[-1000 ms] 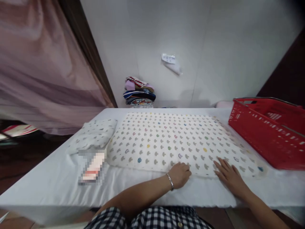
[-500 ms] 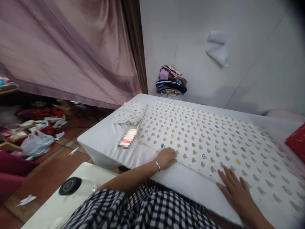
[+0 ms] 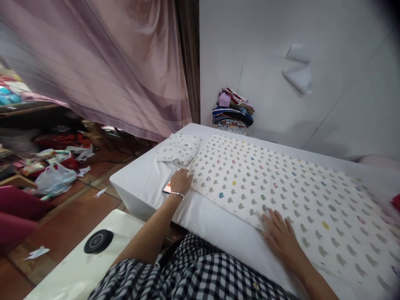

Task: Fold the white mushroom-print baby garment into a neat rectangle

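Note:
A white cloth (image 3: 250, 183) printed with grey and coloured mushrooms lies flat along the white-covered table (image 3: 140, 183). My left hand (image 3: 181, 182) is at the cloth's left edge near its front corner, fingers curled together on the fabric; the fingertips are partly hidden. Under and beside that hand lies a phone (image 3: 167, 187) with a lit screen, partly covered. My right hand (image 3: 281, 233) rests flat on the cloth near its front edge, fingers spread, holding nothing. A folded white cloth (image 3: 179, 148) with small dark prints sits beyond my left hand.
A stack of folded clothes (image 3: 233, 110) stands by the wall past the table. A pink curtain (image 3: 125, 75) hangs at left. Close on my left is a cream surface (image 3: 75, 266) with a round black object (image 3: 98, 241). Bags (image 3: 56, 179) and scraps lie on the tiled floor.
My left hand has moved left along the cloth's edge to its left end, now partly covering the phone. My right hand stays flat and has shifted slightly left along the cloth. The view has turned slightly left.

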Demonstrator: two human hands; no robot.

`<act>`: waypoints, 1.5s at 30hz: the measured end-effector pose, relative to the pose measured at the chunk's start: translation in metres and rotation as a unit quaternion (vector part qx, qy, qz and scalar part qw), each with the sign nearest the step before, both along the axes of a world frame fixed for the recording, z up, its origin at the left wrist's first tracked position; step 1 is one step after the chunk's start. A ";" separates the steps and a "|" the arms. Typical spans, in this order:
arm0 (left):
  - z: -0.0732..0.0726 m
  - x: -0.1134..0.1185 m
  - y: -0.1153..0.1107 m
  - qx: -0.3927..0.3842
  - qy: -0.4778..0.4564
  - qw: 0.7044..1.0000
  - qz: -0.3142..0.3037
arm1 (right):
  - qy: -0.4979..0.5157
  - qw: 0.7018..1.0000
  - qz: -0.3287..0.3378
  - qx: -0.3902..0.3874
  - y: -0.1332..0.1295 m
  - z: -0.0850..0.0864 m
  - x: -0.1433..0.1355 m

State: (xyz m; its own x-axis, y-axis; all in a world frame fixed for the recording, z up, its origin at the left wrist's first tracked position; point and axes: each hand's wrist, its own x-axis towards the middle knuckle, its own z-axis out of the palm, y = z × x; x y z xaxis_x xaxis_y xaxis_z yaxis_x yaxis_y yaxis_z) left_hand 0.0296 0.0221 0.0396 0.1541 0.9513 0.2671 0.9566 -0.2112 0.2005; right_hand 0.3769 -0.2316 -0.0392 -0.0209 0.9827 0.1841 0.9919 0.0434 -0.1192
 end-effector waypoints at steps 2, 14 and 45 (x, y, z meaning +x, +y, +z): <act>0.003 -0.002 0.013 -0.038 -0.015 0.998 0.052 | 0.024 0.999 0.026 -0.009 0.021 0.009 -0.022; 0.001 0.004 0.059 -0.187 -0.016 0.974 0.125 | 0.085 0.985 0.119 -0.091 0.082 0.017 -0.101; -0.059 0.135 0.009 -0.056 0.107 0.958 -0.259 | 0.143 0.975 -0.131 -0.105 0.010 0.056 0.014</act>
State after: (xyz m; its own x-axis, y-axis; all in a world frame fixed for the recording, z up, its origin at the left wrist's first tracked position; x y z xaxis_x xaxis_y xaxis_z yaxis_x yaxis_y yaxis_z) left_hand 0.1646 0.0316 -0.0198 0.6535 0.7529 0.0781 0.7507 -0.6578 0.0609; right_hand 0.3908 -0.2221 0.0169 0.2579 0.9642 -0.0609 0.8907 -0.2617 -0.3718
